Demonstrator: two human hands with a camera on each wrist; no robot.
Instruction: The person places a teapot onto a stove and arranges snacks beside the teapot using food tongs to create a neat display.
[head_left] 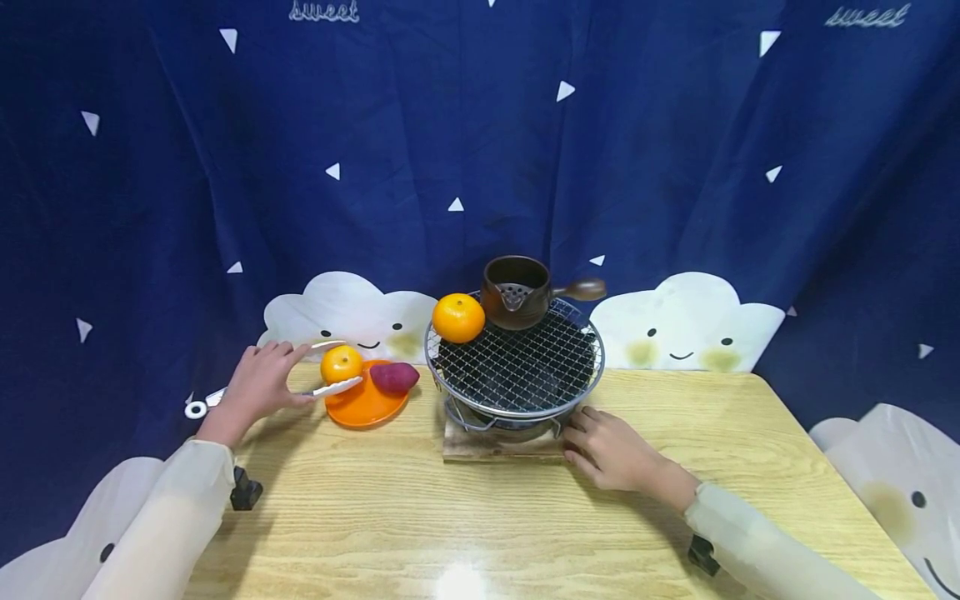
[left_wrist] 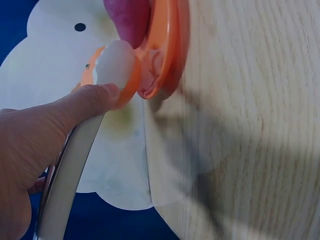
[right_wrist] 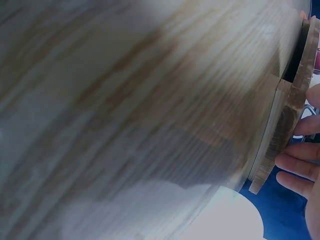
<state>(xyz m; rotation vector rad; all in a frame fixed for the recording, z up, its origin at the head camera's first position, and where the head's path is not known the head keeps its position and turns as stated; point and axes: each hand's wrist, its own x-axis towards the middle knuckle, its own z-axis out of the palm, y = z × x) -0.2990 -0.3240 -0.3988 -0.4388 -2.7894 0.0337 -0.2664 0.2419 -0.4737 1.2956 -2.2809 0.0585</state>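
My left hand [head_left: 258,383] holds a pair of tongs [head_left: 337,387] with white tips. Those tips lie on either side of a mandarin orange [head_left: 342,364] at the left of an orange plate [head_left: 365,408]; I cannot tell whether the fruit is lifted. In the left wrist view the thumb [left_wrist: 97,99] presses the tongs' metal arm. A purple sweet potato [head_left: 394,377] lies on the plate. My right hand [head_left: 615,450] grips the right edge of the wooden board [head_left: 495,451] beneath the round grill [head_left: 525,367], seen side-on in the right wrist view.
Another mandarin orange [head_left: 458,317] sits on the grill's left rear. Beside it stands a dark brown teapot [head_left: 516,292], lidless, with its handle toward the right. A blue curtain [head_left: 480,125] with clouds hangs behind the wooden table [head_left: 390,533].
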